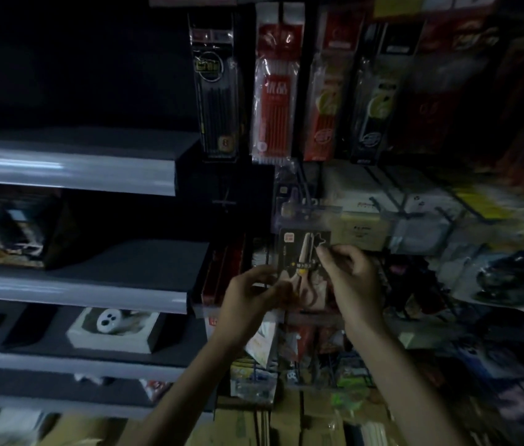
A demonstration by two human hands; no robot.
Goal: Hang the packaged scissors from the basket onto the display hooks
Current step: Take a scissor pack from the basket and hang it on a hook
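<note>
Blur smears the display hook (306,201) above the scissors pack (302,252).

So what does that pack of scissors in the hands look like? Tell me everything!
The pack of scissors is a flat dark card with pale cream scissors on it, blades pointing up and handles down, and a small yellow label across the middle. It is held upright. The left hand holds its lower left edge and the right hand pinches its right edge. The picture is dim, so I cannot tell whether it is hung up yet.
</note>
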